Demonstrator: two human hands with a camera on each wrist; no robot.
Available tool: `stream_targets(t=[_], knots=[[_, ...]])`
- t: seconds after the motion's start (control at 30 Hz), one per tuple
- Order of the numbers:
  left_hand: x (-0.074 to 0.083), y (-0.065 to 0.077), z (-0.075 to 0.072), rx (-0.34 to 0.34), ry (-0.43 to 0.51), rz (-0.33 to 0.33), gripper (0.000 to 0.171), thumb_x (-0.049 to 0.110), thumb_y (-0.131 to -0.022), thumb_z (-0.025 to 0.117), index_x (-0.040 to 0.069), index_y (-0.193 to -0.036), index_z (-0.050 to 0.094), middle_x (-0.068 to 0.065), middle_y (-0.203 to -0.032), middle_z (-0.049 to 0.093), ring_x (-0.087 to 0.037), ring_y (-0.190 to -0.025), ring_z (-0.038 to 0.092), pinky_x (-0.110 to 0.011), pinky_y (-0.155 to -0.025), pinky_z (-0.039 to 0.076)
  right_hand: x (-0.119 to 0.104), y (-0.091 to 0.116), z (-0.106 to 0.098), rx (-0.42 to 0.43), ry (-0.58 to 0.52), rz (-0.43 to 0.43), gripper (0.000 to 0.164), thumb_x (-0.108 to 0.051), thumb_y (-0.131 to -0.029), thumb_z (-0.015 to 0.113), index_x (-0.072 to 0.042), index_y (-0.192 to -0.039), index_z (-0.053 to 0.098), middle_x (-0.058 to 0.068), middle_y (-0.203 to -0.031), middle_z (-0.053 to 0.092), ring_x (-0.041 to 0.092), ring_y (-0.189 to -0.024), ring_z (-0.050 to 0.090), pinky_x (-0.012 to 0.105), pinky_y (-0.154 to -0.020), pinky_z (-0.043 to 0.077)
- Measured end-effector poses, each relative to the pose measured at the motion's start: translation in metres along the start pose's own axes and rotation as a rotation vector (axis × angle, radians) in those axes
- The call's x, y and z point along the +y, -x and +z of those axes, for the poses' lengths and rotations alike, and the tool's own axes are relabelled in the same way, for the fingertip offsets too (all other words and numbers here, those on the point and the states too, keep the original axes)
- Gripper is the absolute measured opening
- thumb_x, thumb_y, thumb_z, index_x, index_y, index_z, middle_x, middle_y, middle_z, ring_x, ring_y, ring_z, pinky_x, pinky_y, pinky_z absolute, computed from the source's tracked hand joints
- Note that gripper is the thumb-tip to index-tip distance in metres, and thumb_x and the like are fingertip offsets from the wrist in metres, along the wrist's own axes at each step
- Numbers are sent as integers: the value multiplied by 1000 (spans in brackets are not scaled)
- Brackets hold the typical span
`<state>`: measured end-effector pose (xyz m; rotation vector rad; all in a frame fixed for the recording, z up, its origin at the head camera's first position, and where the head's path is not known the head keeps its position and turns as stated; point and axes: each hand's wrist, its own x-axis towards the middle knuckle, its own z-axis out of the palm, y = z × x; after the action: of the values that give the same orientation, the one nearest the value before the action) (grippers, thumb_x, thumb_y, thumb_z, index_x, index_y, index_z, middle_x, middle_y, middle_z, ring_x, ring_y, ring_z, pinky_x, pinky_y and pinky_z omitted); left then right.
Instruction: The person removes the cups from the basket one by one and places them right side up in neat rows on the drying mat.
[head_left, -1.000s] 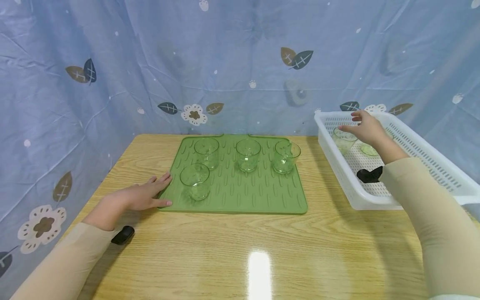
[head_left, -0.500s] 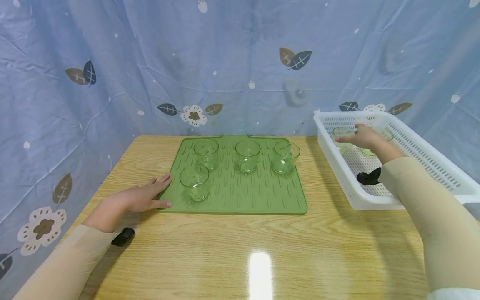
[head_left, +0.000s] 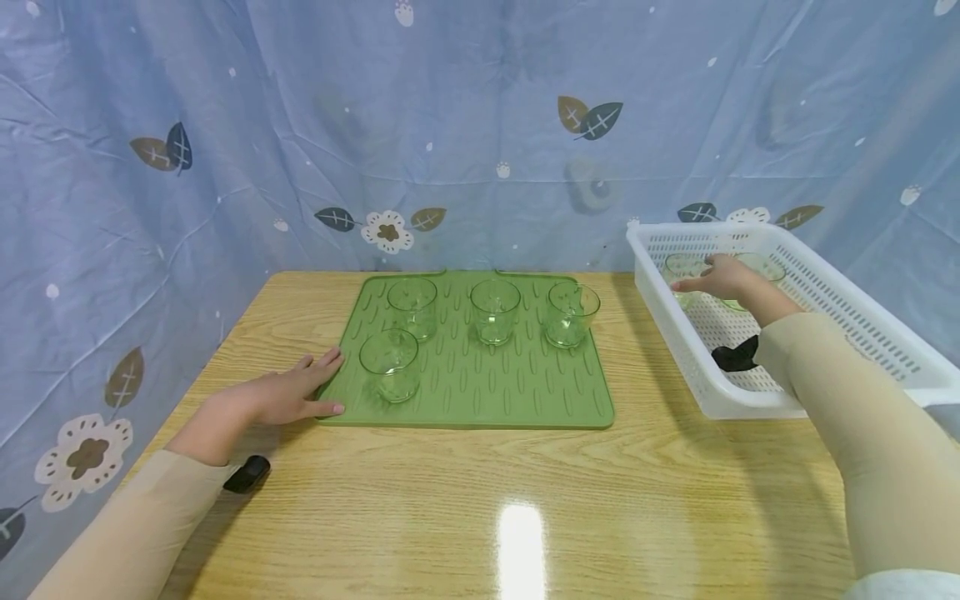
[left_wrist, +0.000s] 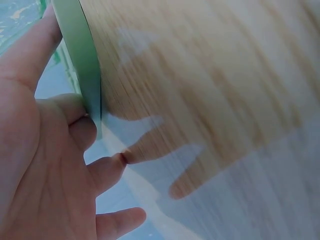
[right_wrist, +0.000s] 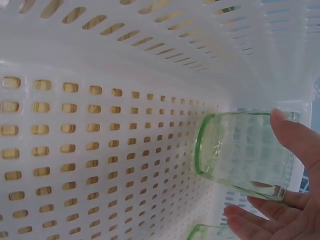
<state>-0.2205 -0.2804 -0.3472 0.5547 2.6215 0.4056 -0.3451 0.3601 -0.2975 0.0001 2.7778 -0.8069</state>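
Observation:
My left hand (head_left: 279, 395) rests at the left edge of a green ribbed mat (head_left: 495, 400), fingers spread. In the left wrist view the thumb lies over the mat's edge (left_wrist: 81, 55), with the fingers beside it. Several clear greenish glasses, among them a front-left glass (head_left: 390, 367), stand upright on the mat. Inside a white basket (head_left: 708, 398) on the right, my right hand (head_left: 726, 280) holds a drinking glass (right_wrist: 245, 150) near its rim, thumb on one side and fingers on the other. Another glass (head_left: 763, 267) stands just right of it, partly hidden by the hand.
The perforated basket walls rise around the right hand. A black object (head_left: 735, 355) shows by the right sleeve, another black piece (head_left: 247, 474) by the left sleeve. A blue patterned curtain (head_left: 465, 133) hangs behind the wooden table (head_left: 420, 500).
My right hand has lowered into the basket and its thumb and fingers have come around the glass. The left hand and the glasses on the mat have stayed put.

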Motion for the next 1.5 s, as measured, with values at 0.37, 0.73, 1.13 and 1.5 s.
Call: stream_targets(t=[0.37, 0.73, 1.13, 1.5], knots=[[1, -3, 0, -25, 25, -26, 99, 57, -100, 58, -2, -163, 10, -24, -169, -1, -58, -148, -3, -82, -106, 9, 4, -1, -5, 22, -18, 38, 109, -47, -99, 65, 23, -151, 1, 50, -151, 11, 66, -136, 19, 72, -110, 28], [-1, -4, 1, -25, 29, -25, 99, 57, -100, 58, -2, -163, 10, -24, -169, -1, -58, -148, -3, -82, -107, 9, -3, 7, -11, 36, -139, 55, 109, -45, -101, 63, 18, -154, -9, 44, -157, 8, 65, -136, 25, 73, -110, 25], [1, -3, -2, -26, 41, -24, 99, 56, -100, 59, -3, -163, 10, -23, -169, -2, -57, -148, -4, -81, -107, 8, -9, 13, -20, 113, -258, -3, 107, -37, -101, 66, 16, -154, -11, 39, -162, 2, 62, -141, 23, 66, -114, 29], [2, -4, -2, -34, 41, -29, 99, 56, -100, 58, -3, -163, 9, -23, -169, -3, -57, -148, -4, -81, -107, 10, -10, 20, -31, 140, -316, -45, 110, -41, -100, 67, 13, -157, -10, 35, -164, 6, 56, -146, 19, 62, -116, 28]])
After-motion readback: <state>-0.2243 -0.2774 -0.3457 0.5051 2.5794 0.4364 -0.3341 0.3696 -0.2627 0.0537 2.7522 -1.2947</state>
